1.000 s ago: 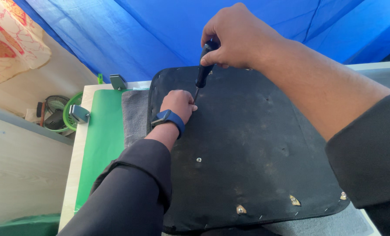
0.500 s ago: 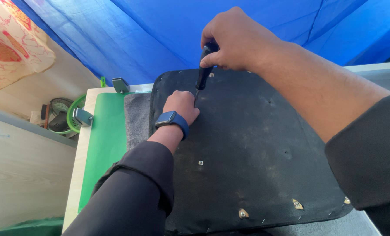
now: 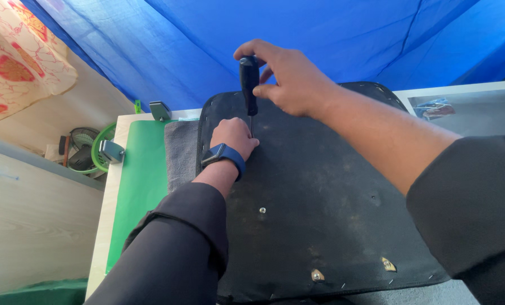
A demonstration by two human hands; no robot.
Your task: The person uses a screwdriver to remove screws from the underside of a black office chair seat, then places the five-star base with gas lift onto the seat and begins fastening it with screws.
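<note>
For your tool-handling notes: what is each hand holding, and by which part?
Right hand holds the screwdriver by its handle; left hand holds nothing, resting on the black panel.

Right hand [image 3: 289, 85] holds screwdriver [image 3: 249, 85] upright.

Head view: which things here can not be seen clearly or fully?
- Screwdriver tip: hidden behind the left hand, so what it touches on the black panel is unknown.
- Right hand: its palm side faces away.
- Black panel: the near edge is covered by both sleeves and cut by the frame bottom.
- Small fan: partly behind the table edge.
</note>
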